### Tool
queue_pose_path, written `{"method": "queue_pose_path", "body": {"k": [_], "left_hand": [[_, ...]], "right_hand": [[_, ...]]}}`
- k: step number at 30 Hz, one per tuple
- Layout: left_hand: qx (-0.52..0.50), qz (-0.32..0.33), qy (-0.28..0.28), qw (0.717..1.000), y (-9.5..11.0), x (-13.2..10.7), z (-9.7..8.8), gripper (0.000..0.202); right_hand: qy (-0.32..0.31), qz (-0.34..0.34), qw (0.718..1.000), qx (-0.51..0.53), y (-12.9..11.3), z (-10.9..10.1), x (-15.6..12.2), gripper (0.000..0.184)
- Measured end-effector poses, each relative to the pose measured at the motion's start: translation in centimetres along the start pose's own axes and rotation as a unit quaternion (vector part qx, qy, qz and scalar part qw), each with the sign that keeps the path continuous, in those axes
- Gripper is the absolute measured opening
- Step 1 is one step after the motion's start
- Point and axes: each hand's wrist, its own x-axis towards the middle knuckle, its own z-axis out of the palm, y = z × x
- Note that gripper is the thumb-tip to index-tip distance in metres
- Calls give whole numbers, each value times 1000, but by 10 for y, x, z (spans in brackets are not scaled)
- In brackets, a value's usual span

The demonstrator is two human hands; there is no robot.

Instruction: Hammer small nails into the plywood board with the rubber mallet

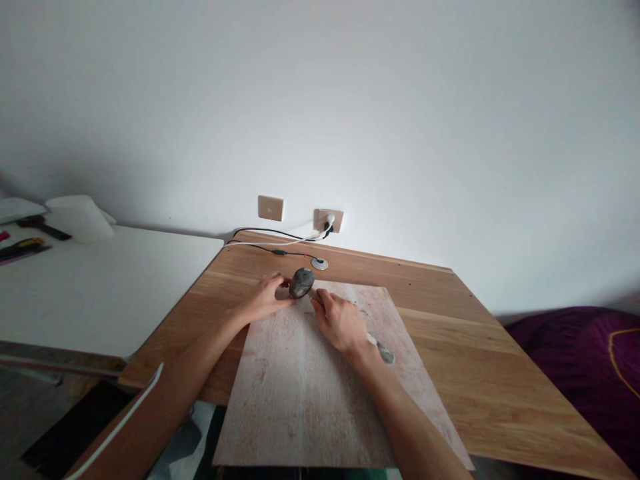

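Mallet-like tool (302,283): head points forward-left, long axis slanting back to my right hand (343,321), wrapped round the handle. It's at the far-left part of the board (300,400). My left hand (267,298) curls just beside the head; can't tell if it's holding anything. Head rounded, mottled dark grey.
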Motion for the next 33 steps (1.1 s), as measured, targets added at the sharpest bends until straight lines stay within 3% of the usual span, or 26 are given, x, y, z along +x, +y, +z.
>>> {"method": "queue_pose_path", "body": {"k": [24,33], "left_hand": [[-5,2,-10,1000,1,0,-1,20],[-31,10,15,999,-2,2,3,7]], "right_hand": [[-14,6,1000,3,-1,-3,0,28],[4,17,1000,7,0,-4,-2,29]]}}
